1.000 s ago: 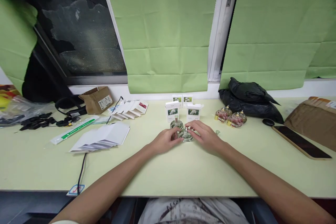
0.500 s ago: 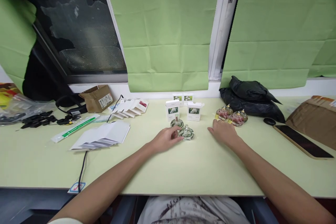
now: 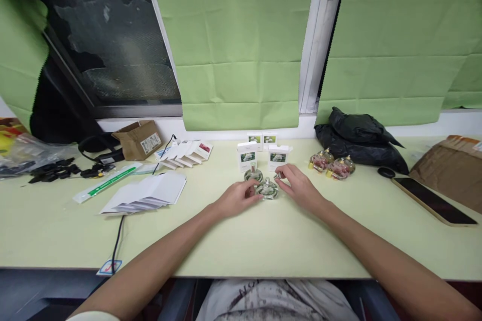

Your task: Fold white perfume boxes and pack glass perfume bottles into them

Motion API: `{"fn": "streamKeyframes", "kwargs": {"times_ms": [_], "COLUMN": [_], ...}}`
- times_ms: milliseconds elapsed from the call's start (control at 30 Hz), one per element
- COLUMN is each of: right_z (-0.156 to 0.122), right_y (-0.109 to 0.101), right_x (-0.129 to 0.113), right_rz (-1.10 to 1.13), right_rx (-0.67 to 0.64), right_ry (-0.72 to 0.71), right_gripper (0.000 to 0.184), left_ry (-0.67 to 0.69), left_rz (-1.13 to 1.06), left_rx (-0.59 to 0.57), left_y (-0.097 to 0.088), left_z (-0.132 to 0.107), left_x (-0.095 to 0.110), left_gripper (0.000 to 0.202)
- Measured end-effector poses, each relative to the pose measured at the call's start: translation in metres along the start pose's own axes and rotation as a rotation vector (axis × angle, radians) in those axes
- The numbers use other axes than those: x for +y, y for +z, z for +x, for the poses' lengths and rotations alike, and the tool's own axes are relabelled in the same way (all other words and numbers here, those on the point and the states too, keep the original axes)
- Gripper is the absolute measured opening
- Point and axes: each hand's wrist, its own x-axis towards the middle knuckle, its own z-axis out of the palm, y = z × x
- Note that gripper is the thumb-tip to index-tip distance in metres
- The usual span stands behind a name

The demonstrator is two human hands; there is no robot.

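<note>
My left hand (image 3: 237, 198) is closed at the left side of a clear glass perfume bottle (image 3: 268, 190), its thumb low by the base. The bottle stands upright on the table, its neck uncovered. A second perfume bottle (image 3: 253, 174) stands just behind, partly hidden by the left hand. On the right, my right hand (image 3: 299, 188) pinches a small silvery bottle cap (image 3: 277, 176) slightly above and beside the first bottle's neck. White perfume boxes (image 3: 247, 157) with flower pictures stand behind the bottles; a front-right box (image 3: 277, 158) has its top flap raised.
Pinkish bottles with gold caps (image 3: 340, 168) lie to the right, before black plastic bags (image 3: 361, 143). Farther right are a phone (image 3: 433, 200) and a brown package (image 3: 452, 173). Folded white boxes (image 3: 146, 191) and a cardboard box (image 3: 138, 141) sit left.
My right hand has moved left from beside the pinkish bottles to the clear bottle, and a small cap now shows in its fingers. My left hand has stayed at the bottle.
</note>
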Motion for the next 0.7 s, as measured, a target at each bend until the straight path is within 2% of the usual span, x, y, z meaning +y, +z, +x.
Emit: {"fn": "streamKeyframes", "kwargs": {"times_ms": [133, 233, 333, 433, 533, 700], "right_z": [0.0, 0.0, 0.0, -0.001, -0.002, -0.004], "right_y": [0.003, 0.006, 0.011, 0.016, 0.02, 0.02], "right_x": [-0.01, -0.017, -0.022, -0.024, -0.022, -0.017], "right_rz": [0.131, 0.186, 0.236, 0.279, 0.293, 0.285], "right_rx": [0.165, 0.207, 0.199, 0.166, 0.103, 0.021], "right_ry": [0.0, -0.047, -0.071, -0.013, 0.045, 0.041], "right_gripper": [0.025, 0.026, 0.028, 0.03, 0.028, 0.029], "left_ry": [0.0, 0.01, 0.011, 0.014, 0.021, 0.02], "left_rz": [-0.005, -0.002, -0.001, -0.002, -0.005, -0.007], "left_rx": [-0.008, -0.012, -0.019, -0.018, -0.012, -0.01], "left_y": [-0.001, -0.001, -0.001, -0.001, -0.002, -0.002], "left_z": [0.0, 0.001, 0.001, 0.001, 0.001, 0.0], "left_x": [0.001, 0.001, 0.003, 0.006, 0.007, 0.008], "left_gripper": [0.039, 0.039, 0.038, 0.038, 0.038, 0.039]}}
